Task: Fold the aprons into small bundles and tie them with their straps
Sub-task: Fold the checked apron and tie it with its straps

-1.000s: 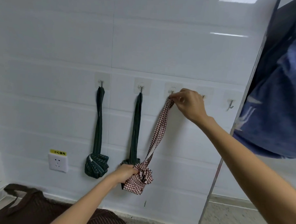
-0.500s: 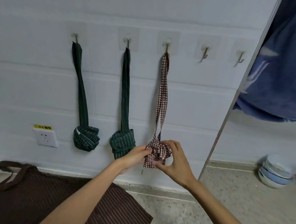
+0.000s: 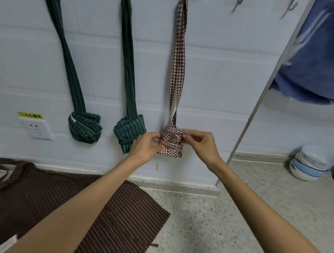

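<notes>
Left hand (image 3: 145, 147): pinching the checked bundle's (image 3: 171, 143) left edge.
Right hand (image 3: 200, 145): pinching its top right fold.
Strap (image 3: 179, 56): hanging taut above.

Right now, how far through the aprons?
Done: two green striped bundles hang tied. In hand: the checked bundle, hanging by its strap; left hand and right hand pinch it. Left: the brown striped apron, unfolded on the counter.

Checked red-and-white cloth bundle (image 3: 171, 143), soft and matt; striped green cloth bundles (image 3: 84, 127) beside it; glossy white tiled wall (image 3: 211, 71); rough speckled stone counter (image 3: 234, 223); glazed ceramic bowls (image 3: 308, 165).
</notes>
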Tool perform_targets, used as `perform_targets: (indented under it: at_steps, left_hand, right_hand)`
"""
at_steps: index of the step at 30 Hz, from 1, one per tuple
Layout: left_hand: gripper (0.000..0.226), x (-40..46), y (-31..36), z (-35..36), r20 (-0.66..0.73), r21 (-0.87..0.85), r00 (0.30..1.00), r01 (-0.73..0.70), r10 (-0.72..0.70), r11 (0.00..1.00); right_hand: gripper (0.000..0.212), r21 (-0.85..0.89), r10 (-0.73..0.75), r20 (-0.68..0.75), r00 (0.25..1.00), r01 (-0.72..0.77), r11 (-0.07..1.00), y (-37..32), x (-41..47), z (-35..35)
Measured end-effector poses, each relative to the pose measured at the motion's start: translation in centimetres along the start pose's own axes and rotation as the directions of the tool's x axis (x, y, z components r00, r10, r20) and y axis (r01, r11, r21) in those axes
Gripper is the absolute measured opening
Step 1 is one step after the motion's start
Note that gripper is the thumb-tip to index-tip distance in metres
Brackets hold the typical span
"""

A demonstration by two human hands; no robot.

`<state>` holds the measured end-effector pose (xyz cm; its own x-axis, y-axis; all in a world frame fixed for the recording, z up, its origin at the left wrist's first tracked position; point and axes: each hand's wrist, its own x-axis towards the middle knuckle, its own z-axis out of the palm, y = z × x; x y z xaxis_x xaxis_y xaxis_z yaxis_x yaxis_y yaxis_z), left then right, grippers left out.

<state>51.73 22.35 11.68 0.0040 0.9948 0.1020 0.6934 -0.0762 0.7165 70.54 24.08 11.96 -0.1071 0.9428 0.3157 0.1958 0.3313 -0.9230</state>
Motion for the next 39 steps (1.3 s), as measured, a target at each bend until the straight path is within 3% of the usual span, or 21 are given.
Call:
perform_targets:
  at_steps: [3, 5, 8, 12, 16, 22, 31, 39]
  left_hand:
    - [0.033, 0.3, 0.2, 0.6, 0.009, 0.036, 1.0, 0.013, -0.014, 0.999]
    - [0.034, 0.2, 0.7, 0.7, -0.015, 0.107, 1.0, -0.01, 0.012, 0.994]
    - [0.049, -0.2, 2.1, -0.2, -0.122, 0.228, 0.987, -0.076, 0.106, 0.971]
    - [0.038, 0.9, 3.0, -1.5, -0.18, 0.213, 0.975, -0.087, 0.126, 0.973]
    - [0.032, 1.8, 2.9, -1.7, -0.2, 0.233, 0.974, -0.059, 0.107, 0.971]
    - [0.038, 1.3, 2.2, -1.4, -0.209, 0.298, 0.961, -0.115, 0.183, 0.948]
    - [0.027, 1.2, 1.5, -1.5, -0.194, 0.129, 0.98, -0.018, 0.043, 0.991]
    - [0.041, -0.1, 1.8, -1.1, -0.197, 0.032, 0.98, 0.025, -0.019, 0.999]
  right_hand:
    - [0.017, 0.119, 0.068, -0.105, 0.992, -0.055, 0.991, 0.2, 0.4, 0.2]
    - [0.013, 0.023, 0.02, -0.213, 0.977, -0.015, 1.0, 0.5, 0.6, 0.6]
    - [0.013, -0.11, -0.087, -0.242, 0.966, 0.062, 0.992, 0.4, 0.6, 1.3]
    - [0.012, -0.248, -0.126, -0.185, 0.975, 0.077, 0.966, 1.1, 0.5, 1.8]
    - [0.02, -0.466, -0.276, -0.125, 0.953, 0.189, 0.864, 1.5, -0.1, 1.9]
    - [0.024, -0.429, -0.207, -0.083, 0.975, 0.152, 0.891, 1.0, 0.4, 3.1]
    - [0.03, -0.443, -0.203, -0.033, 0.979, 0.168, 0.881, 1.7, -0.9, 2.6]
    - [0.037, -0.463, -0.217, -0.021, 0.976, 0.183, 0.867, 1.2, -2.7, 1.0]
